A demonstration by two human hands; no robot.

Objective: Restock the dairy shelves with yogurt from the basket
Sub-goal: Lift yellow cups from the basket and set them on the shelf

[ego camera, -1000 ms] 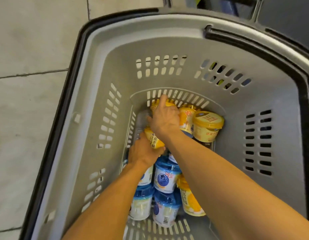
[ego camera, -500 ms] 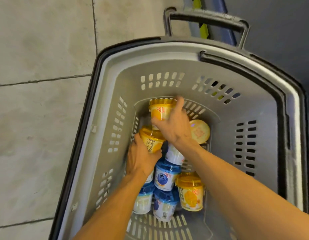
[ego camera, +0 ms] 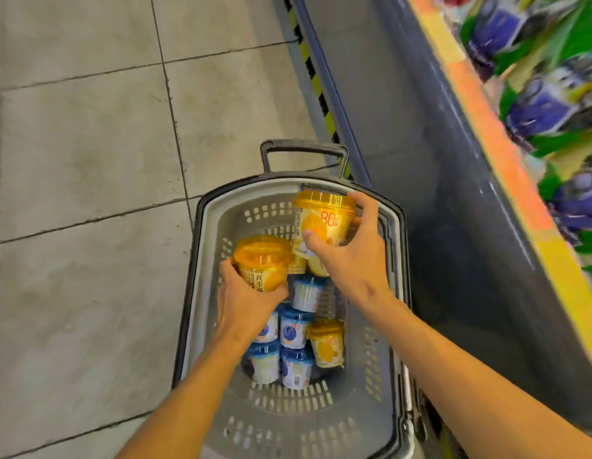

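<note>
**A:** Where do you stand in the job?

**B:** You are in the pick-up step. Your left hand (ego camera: 246, 301) is wrapped around a yellow yogurt cup (ego camera: 263, 261), fingers curled round its lower half, the cup upright and lifted above the others. Your right hand (ego camera: 349, 256) clamps a second yellow cup (ego camera: 323, 223), thumb on the near side and fingers over the far rim. That one sits higher and further from you, about level with the far rim of the basket (ego camera: 202, 260).

**A:** What's left below your hands?

**B:** Several blue cups (ego camera: 296, 327) stand packed together under and between your wrists, with another yellow cup (ego camera: 327, 342) just beside them, toward your right forearm. More yellow shows directly beneath your right hand, though I can't tell how many cups that is. So the basket looks far from emptied.

**A:** And the next move?

**B:** It looks like a carry to the shelf (ego camera: 506, 180), which runs well off to the right of your right hand, past the grey cabinet front. Its stock is blurred, so I can't tell you where a free slot is. You'll need to lift both cups clear of the basket rim, keep them upright, and swing right. Lead with your right hand, since it is nearer. Watch the left cup's grip; held low, it could tip.
</note>
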